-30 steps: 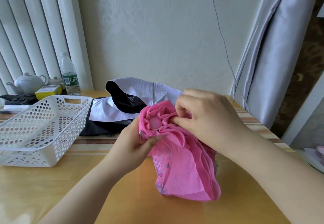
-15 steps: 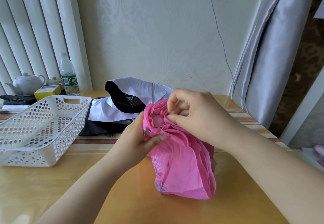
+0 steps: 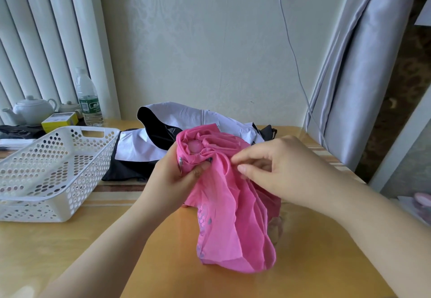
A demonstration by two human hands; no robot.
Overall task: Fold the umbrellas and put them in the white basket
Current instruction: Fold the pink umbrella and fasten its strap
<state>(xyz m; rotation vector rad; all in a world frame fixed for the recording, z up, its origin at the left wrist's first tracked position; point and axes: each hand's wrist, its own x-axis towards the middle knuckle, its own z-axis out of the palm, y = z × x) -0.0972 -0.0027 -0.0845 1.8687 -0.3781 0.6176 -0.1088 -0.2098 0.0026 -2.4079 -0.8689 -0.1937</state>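
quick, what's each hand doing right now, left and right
Left hand: closed around the top end of the pink umbrella, gripping it.
Right hand: fingers pinching a fold of the pink umbrella's fabric.

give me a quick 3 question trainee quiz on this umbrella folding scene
1. True or false: the pink umbrella already lies inside the white basket.
2. Which hand has its grip round the top end of the pink umbrella?
A. left hand
B. right hand
3. Fill in: behind the pink umbrella, a ____ and black umbrella lies loose on the table.

Key
1. False: it is held over the table, and no umbrella shows in the basket.
2. A; the right hand pinches a fold of the fabric.
3. white
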